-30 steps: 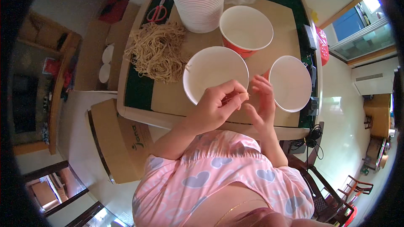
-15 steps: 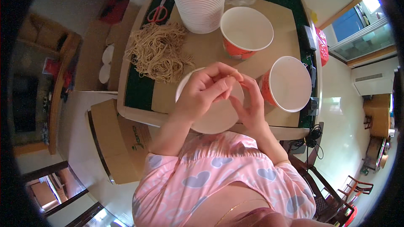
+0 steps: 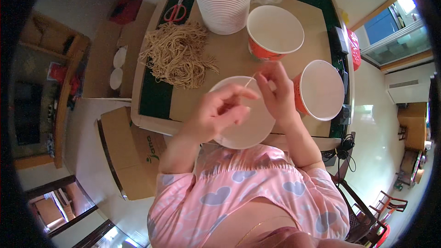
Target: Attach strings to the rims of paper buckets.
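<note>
Pinching a thin pale noodle strand (image 3: 250, 81) between thumb and fingertips, the right hand (image 3: 275, 94) hangs over the far rim of the near paper bowl (image 3: 250, 131) — the strand sticks up and out toward 10 o'clock from the fingertips. The left hand (image 3: 216, 115) sits just beside it, over the same bowl, fingers curled loosely together; whether it grips anything, the view does not show.

The near bowl is white inside and lies at the table's near edge, partly covered by both hands. Two more paper bowls with orange walls stand open — one (image 3: 274, 30) at 12 o'clock from the hands, one (image 3: 321, 89) at 3 o'clock, close to the right wrist.

The pile of dry noodles (image 3: 179, 55) lies loose on the brown table top (image 3: 229, 57) at 10 o'clock, well apart from the hands. A tall stack of bowls (image 3: 221, 0) rises behind it; red-handled scissors (image 3: 176, 11) at 11 o'clock.

Handling, as judged: the strand looks very light, stiff and brittle — likely to snap under a hard squeeze or a bend. A light fingertip pinch near its middle suits a single strand; the pile would want a loose gathered handful from the side. The bowls look light and thin-walled, best taken by the rim.

A cardboard box (image 3: 128, 151) stands on the floor at 8 o'clock.
</note>
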Tool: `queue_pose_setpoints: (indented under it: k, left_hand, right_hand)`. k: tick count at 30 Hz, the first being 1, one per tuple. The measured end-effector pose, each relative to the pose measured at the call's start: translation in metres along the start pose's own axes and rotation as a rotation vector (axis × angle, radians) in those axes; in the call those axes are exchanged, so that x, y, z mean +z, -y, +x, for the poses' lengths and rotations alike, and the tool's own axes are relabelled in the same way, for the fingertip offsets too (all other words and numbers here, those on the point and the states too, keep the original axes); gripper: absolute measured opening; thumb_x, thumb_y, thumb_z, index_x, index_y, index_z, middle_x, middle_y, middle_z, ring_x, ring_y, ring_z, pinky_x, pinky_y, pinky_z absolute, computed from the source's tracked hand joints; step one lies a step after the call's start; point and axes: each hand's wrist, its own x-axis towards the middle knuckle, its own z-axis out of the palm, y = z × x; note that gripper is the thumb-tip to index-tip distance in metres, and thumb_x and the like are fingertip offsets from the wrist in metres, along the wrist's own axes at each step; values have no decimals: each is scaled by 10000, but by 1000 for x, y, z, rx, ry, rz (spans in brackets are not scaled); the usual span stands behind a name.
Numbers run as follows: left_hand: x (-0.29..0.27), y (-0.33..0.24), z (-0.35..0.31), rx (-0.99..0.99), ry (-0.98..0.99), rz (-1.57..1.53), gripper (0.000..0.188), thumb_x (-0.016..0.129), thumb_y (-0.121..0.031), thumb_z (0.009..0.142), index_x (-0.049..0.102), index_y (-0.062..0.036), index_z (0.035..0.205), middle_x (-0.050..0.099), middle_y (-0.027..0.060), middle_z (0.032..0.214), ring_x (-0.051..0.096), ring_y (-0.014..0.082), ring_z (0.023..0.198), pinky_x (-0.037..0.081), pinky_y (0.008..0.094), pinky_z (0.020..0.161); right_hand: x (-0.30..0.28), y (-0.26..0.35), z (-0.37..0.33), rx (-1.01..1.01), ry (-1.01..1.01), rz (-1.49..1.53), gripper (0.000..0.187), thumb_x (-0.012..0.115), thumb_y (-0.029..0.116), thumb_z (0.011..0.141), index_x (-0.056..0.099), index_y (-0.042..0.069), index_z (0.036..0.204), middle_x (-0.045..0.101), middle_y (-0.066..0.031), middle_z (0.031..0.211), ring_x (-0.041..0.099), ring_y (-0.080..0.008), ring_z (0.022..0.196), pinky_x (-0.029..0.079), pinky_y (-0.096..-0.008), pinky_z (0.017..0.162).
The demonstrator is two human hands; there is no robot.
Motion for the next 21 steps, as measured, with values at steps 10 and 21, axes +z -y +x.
queue_pose_setpoints:
  k: [10, 21]
  left_hand:
    - [-62, 67, -16, -93, -504, 141, 69, 595, -84, 919, 619, -20, 930, 598, -26, 715, 536, 46, 636, 435, 199, 579]
    - [-70, 165, 1, 25, -392, 217, 212, 561, -41, 890, 626, -7, 1089, 691, 82, 963, 631, 140, 882, 506, 297, 776]
  right_hand:
    - [-6, -25, -3, 257, 86, -127, 137, 642, 71, 876, 587, 4, 983, 623, -99, 827, 580, -119, 736, 477, -269, 636]
    - [-16, -94, -28, 621, 415, 192, 138, 597, 65, 891, 610, 7, 1015, 630, 3, 936, 548, -76, 876, 473, -253, 761]
